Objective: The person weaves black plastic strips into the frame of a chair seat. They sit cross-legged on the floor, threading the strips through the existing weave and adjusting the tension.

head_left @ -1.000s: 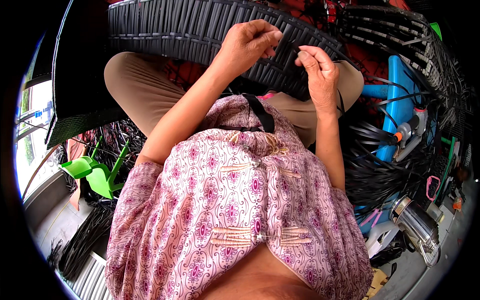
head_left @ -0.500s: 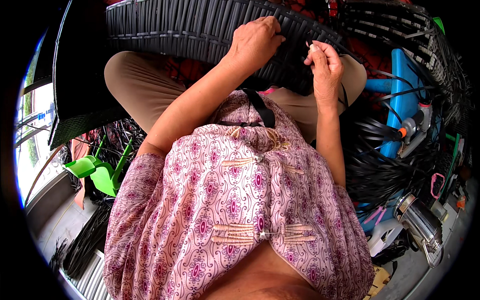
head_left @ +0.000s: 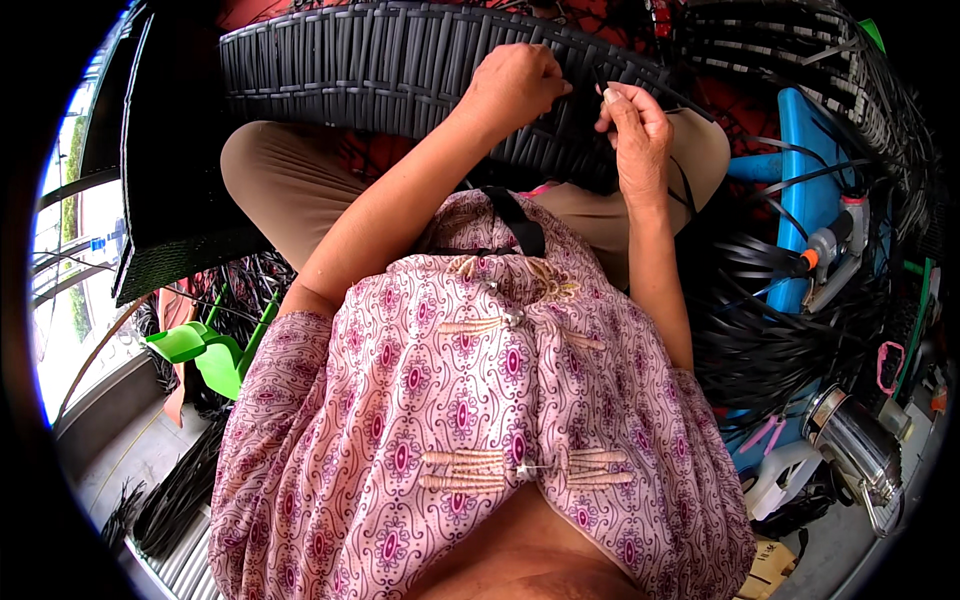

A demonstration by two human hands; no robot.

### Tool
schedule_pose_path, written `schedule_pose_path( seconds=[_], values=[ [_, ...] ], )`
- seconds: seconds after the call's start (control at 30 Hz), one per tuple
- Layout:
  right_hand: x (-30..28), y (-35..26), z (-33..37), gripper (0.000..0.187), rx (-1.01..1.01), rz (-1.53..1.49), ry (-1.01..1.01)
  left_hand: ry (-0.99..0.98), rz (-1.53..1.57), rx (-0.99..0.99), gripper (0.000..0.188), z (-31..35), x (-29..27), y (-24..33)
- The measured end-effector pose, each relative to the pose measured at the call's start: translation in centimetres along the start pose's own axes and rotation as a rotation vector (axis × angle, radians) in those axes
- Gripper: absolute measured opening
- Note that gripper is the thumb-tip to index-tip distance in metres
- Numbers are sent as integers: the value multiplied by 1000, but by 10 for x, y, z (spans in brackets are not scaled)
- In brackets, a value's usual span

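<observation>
A dark grey, curved panel of woven wicker lies across the far side of my crossed legs. Over its right half, my left hand is closed with the fingers curled down against the weave. What those fingers grip, if anything, is hidden. Just right of it, my right hand pinches a thin black strip between thumb and fingers, its tip poking up past them. A loose length of black strip hangs beside my right wrist.
To the right, a blue plastic stool stands among heaps of black strips, with an orange-tipped tool on it. A metal flask is nearer. At left are a dark panel and a green plastic scoop.
My right hand has shifted slightly left, closer to my left hand, still pinching the strip. My left hand stays closed at the wicker panel. The whole view has moved a little.
</observation>
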State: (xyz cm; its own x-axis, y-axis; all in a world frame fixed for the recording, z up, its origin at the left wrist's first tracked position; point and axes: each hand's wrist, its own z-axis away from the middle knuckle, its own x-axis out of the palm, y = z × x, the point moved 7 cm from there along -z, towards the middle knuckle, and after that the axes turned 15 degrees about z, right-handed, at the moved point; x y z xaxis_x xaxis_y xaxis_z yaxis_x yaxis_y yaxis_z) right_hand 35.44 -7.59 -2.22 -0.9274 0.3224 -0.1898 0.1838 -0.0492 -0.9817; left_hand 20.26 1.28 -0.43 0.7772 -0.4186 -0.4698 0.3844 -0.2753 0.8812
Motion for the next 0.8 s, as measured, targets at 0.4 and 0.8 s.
schedule_pose_path(
  seconds=[0.4, 0.8],
  values=[
    [1, 8, -2, 20, 41, -166, -28, 34, 203, -118, 18, 9, -19, 0],
    [0, 0, 1, 21, 64, -13, -18, 244, -210, 127, 26, 25, -6, 10]
  ],
)
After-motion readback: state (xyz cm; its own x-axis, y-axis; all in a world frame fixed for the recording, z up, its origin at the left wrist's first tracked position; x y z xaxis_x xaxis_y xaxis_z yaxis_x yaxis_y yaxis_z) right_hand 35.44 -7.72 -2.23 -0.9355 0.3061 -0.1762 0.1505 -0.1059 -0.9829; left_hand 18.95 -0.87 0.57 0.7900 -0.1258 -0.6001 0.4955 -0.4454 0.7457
